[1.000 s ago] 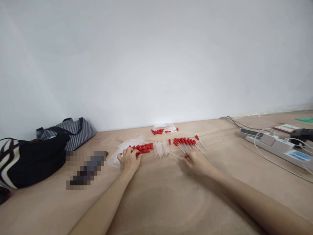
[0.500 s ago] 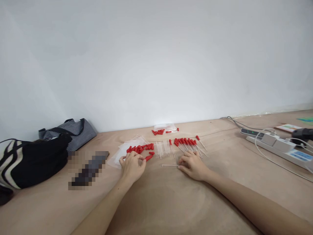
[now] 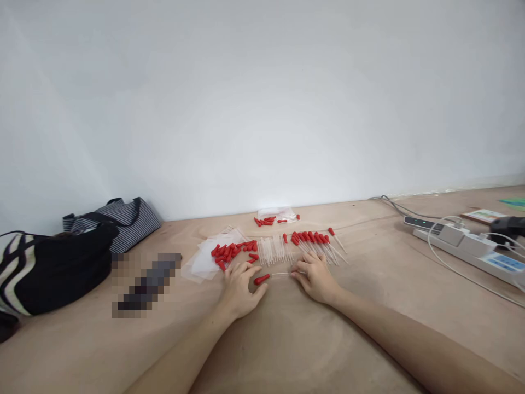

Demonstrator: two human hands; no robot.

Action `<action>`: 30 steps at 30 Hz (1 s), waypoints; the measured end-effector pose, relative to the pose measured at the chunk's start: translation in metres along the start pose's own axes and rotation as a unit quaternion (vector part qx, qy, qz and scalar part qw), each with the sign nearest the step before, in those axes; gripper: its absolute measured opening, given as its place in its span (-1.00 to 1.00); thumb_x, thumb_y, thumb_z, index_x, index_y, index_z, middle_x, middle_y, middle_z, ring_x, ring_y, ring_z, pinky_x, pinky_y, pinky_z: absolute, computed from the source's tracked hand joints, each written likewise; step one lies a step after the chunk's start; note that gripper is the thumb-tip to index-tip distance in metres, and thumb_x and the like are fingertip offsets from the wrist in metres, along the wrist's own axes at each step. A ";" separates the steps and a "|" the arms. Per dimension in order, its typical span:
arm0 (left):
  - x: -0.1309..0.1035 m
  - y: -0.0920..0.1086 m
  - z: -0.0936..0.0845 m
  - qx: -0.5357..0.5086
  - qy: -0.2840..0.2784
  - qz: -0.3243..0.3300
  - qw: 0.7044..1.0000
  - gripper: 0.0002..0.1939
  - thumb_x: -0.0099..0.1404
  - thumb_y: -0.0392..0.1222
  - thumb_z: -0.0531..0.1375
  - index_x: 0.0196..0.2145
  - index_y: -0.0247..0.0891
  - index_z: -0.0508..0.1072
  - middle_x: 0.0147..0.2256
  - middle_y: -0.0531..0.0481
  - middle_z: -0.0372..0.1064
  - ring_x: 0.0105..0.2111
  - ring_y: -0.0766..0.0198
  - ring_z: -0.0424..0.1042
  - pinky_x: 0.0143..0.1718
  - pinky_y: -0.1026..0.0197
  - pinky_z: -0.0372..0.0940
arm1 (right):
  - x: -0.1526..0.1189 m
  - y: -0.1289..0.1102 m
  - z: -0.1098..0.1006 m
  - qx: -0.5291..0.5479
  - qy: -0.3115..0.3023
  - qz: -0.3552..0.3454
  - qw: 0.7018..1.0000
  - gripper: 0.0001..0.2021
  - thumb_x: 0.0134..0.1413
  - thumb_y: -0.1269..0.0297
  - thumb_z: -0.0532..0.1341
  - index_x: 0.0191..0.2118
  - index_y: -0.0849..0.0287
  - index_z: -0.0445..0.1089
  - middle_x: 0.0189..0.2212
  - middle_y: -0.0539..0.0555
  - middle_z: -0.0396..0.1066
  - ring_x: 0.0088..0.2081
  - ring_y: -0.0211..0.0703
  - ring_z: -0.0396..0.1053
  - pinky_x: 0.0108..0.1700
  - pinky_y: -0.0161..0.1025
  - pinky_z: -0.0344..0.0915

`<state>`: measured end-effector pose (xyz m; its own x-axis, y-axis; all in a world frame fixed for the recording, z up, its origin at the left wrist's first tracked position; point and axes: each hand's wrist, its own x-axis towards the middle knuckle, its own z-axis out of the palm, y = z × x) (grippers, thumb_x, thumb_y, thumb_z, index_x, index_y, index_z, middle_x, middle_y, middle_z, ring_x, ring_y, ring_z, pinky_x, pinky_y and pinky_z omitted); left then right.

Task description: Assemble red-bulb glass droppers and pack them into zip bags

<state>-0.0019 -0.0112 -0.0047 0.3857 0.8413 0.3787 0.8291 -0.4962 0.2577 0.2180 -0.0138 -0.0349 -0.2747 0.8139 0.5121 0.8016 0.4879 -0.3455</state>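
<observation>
My right hand (image 3: 315, 278) pinches a thin clear dropper tube (image 3: 281, 274), which points left, low over the tabletop. Facing the tube's left end, with a small gap or just meeting it, is a red rubber dropper bulb (image 3: 261, 279). My left hand (image 3: 243, 290) curves around this bulb, thumb and forefinger apart; whether the thumb touches it is hard to tell. Beyond the left hand is a pile of loose red bulbs (image 3: 229, 251). A row of bare tubes (image 3: 273, 250) lies in the middle, and droppers with red bulbs fitted (image 3: 311, 237) lie behind the right hand.
Clear plastic bags (image 3: 200, 257) lie under and beside the bulb pile; another bag (image 3: 279, 212) with more bulbs is near the wall. At left are a black bag (image 3: 61, 268), a striped bag (image 3: 135, 224) and a blurred-out object (image 3: 150, 282). A power strip (image 3: 471, 246) with cables sits right.
My left hand has moved right, away from the pile, and a red bulb now lies near the tube's end. My right hand has shifted slightly left and away from me with the tube.
</observation>
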 end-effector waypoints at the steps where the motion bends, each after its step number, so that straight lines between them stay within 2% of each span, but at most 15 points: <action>1: 0.001 0.000 0.003 -0.004 -0.006 0.009 1.000 -0.74 0.06 -0.10 0.15 -0.25 -0.15 0.41 -0.30 -0.01 0.35 -0.21 0.11 0.28 -0.16 0.01 0.05 | 0.000 0.000 0.000 0.003 0.011 0.006 1.000 -0.91 0.03 0.35 0.09 -0.42 0.15 0.34 -0.37 0.04 0.34 -0.26 -0.14 0.21 -0.23 -0.17 -0.07; 3: 0.003 0.000 0.007 -0.006 -0.007 0.018 1.000 -0.81 0.12 -0.09 0.12 -0.31 -0.13 0.45 -0.34 0.00 0.36 -0.24 0.12 0.29 -0.18 0.03 0.06 | -0.001 0.001 0.000 0.015 0.027 0.012 0.999 -0.91 0.03 0.40 0.06 -0.41 0.17 0.29 -0.38 0.04 0.35 -0.27 -0.15 0.22 -0.21 -0.15 -0.06; 6: 0.005 0.000 0.012 -0.011 0.011 0.021 1.000 -0.85 0.18 -0.18 0.08 -0.39 -0.14 0.45 -0.35 0.02 0.38 -0.24 0.15 0.29 -0.20 0.06 0.06 | -0.003 0.002 0.001 0.042 0.034 0.003 0.999 -0.89 0.05 0.44 0.01 -0.40 0.19 0.25 -0.41 0.03 0.36 -0.32 -0.19 0.26 -0.18 -0.13 -0.04; 12: 0.004 0.004 0.014 -0.046 0.008 0.011 0.999 -0.89 0.22 -0.27 0.02 -0.32 -0.17 0.33 -0.30 0.05 0.39 -0.23 0.20 0.29 -0.16 0.07 0.01 | -0.007 -0.001 0.001 0.075 0.041 -0.051 0.995 -0.72 0.10 0.45 -0.05 -0.12 0.11 0.26 -0.37 0.06 0.39 -0.32 -0.21 0.31 -0.13 -0.12 -0.03; 20: 0.002 0.009 0.010 -0.055 0.020 0.008 0.998 -0.89 0.23 -0.23 0.01 -0.33 -0.19 0.33 -0.31 0.06 0.40 -0.26 0.21 0.31 -0.14 0.05 -0.03 | -0.006 -0.007 -0.003 0.082 0.007 -0.066 0.994 -0.70 0.10 0.46 -0.06 -0.14 0.09 0.33 -0.38 0.04 0.39 -0.35 -0.25 0.31 -0.13 -0.14 0.00; 25: 0.002 0.012 0.009 -0.062 0.027 0.013 0.998 -0.87 0.20 -0.21 0.06 -0.35 -0.16 0.40 -0.37 0.05 0.43 -0.29 0.18 0.31 -0.15 0.02 -0.04 | -0.006 -0.012 -0.003 0.091 0.014 -0.055 0.994 -0.77 0.12 0.37 -0.01 -0.22 0.08 0.37 -0.46 0.01 0.35 -0.38 -0.25 0.29 -0.20 -0.19 0.03; 30: 0.000 0.014 0.009 -0.083 0.046 0.009 0.995 -0.84 0.20 -0.18 0.05 -0.39 -0.17 0.42 -0.41 0.05 0.43 -0.32 0.19 0.32 -0.15 0.01 -0.04 | -0.007 -0.016 -0.004 0.103 0.023 -0.053 0.993 -0.76 0.12 0.38 -0.01 -0.25 0.09 0.39 -0.46 0.02 0.36 -0.38 -0.26 0.28 -0.22 -0.19 0.02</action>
<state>0.0138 -0.0165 -0.0095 0.3541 0.8127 0.4627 0.7418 -0.5454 0.3902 0.2088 -0.0286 -0.0301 -0.3231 0.7411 0.5886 0.6429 0.6283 -0.4382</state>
